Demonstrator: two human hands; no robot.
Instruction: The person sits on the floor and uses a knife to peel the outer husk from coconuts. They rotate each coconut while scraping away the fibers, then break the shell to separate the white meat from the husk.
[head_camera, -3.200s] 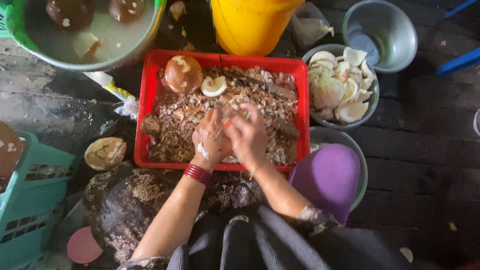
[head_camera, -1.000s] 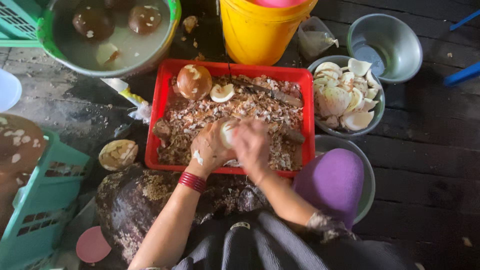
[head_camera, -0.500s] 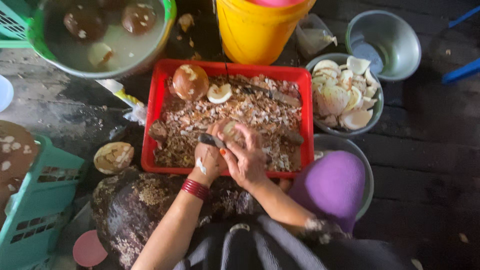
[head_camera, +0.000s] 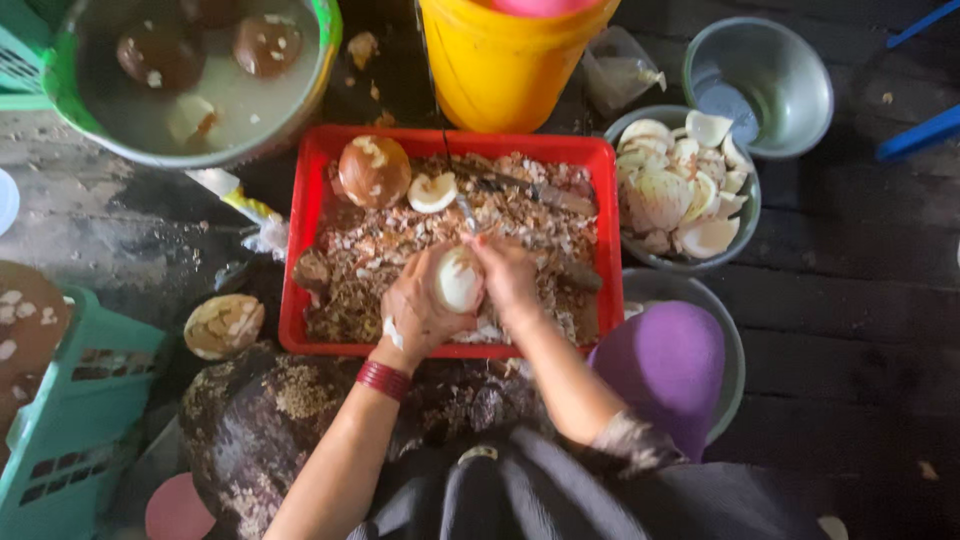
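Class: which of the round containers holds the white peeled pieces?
The grey bowl right of the red tray; the other bowls hold water or a purple lid.

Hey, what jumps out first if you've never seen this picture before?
The red tray in the middle, heaped with brown shavings. Above it the left hand cups a pale peeled piece while the right hand works a small blade on it. Behind stands a bright yellow bucket.

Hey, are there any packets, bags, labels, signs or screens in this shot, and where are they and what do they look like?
Clear plastic bag: crumpled, between the yellow bucket and the metal bowl at the top.
White and yellow wrapper: long, crumpled, on the floor left of the red tray, below the green basin.
No signs or screens show.
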